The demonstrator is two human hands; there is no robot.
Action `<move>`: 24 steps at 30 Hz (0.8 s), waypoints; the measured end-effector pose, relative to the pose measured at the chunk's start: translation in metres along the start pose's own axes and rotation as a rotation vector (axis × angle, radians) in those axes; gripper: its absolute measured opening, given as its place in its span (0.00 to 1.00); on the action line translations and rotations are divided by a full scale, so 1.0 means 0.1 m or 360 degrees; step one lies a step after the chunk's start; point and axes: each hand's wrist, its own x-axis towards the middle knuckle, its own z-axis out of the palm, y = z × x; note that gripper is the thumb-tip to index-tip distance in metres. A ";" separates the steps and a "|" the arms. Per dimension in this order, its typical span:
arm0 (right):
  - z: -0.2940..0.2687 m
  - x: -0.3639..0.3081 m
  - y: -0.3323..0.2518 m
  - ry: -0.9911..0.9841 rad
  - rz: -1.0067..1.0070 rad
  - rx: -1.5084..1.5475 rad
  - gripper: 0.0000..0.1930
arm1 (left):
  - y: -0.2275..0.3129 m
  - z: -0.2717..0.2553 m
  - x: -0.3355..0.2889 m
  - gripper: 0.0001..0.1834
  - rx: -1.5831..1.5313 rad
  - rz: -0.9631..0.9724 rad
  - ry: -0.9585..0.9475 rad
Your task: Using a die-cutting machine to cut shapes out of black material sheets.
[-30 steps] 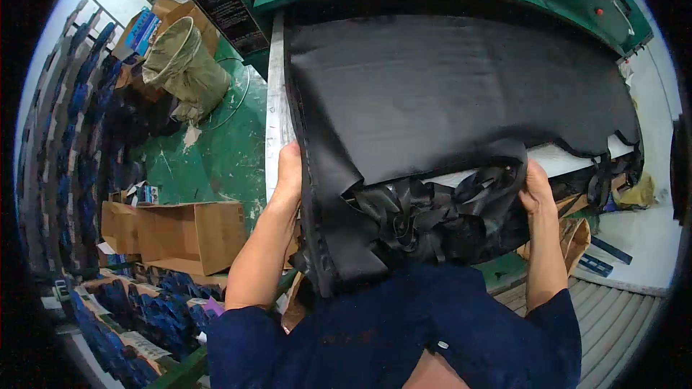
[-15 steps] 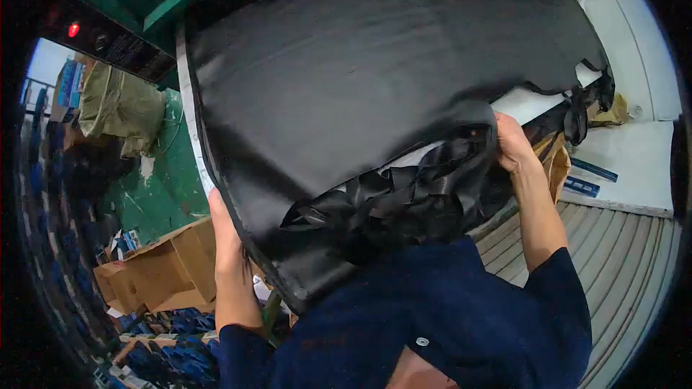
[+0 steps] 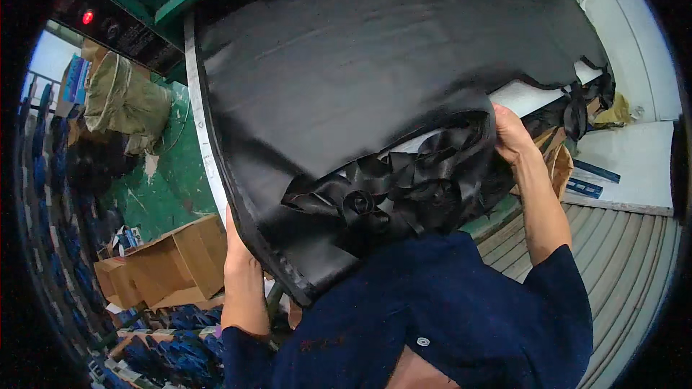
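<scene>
The big black sheet (image 3: 375,79) looks like smooth leathery material with a soft sheen, its cut-out strips (image 3: 404,187) curl glossy, and the boxes (image 3: 173,263) are matt brown cardboard.

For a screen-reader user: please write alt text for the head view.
Both hands grip a large black sheet spread over a table: left hand at its near edge, right hand at a folded-back flap over tangled black offcuts. Cardboard boxes stand at left.

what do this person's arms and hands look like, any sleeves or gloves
Both hands are bare: no gloves, rings or watch show on the left hand or right hand. Dark navy blue sleeves are pushed up past the elbows, leaving the forearms uncovered. The matching navy top has a small round snap button.
</scene>
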 end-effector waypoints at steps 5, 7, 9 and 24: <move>-0.31 0.12 0.07 -0.0100 -0.0039 0.0114 0.10 | -0.13 -0.17 0.04 0.17 -0.0052 0.0044 -0.0190; -0.29 0.12 0.09 -0.0115 0.0000 0.0205 0.10 | -0.14 -0.22 0.03 0.17 0.0043 0.0118 -0.0239; -0.15 0.12 0.11 -0.0001 -0.0014 0.0254 0.09 | -0.11 -0.19 0.00 0.16 0.0077 0.0133 -0.0192; -0.13 -0.04 0.18 0.0121 -0.0163 0.0033 0.10 | 0.03 -0.02 -0.30 0.11 0.0375 -0.0156 0.0065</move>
